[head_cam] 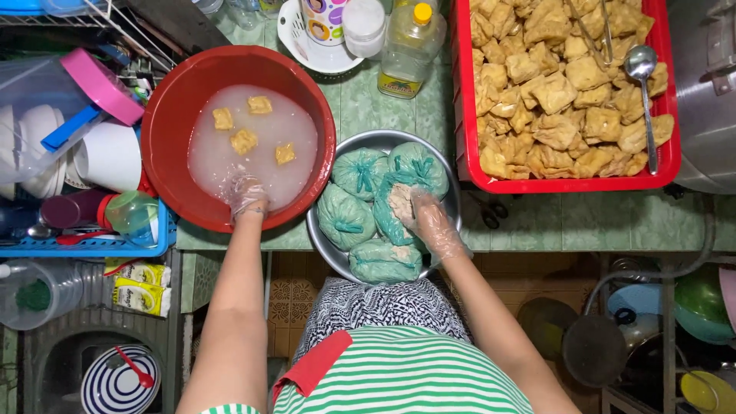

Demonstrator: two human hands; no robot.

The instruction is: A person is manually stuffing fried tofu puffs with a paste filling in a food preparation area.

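My left hand (247,195), in a thin clear plastic glove, dips into cloudy water in a red basin (170,100) where several fried tofu squares (244,140) float. My right hand (429,218), also gloved, reaches into an opened green plastic bag (391,215) of pale filling. That bag lies in a metal bowl (454,201) among several tied green bags (356,170). The fingertips of the right hand are buried in the filling. The left fingers are spread under the water and hold nothing that I can see.
A red crate (463,107) of fried tofu puffs with a metal ladle (644,84) and tongs stands at the back right. An oil bottle (410,46) and jars stand behind the bowl. A blue dish rack (92,245) with cups sits left. A large steel pot (705,100) is far right.
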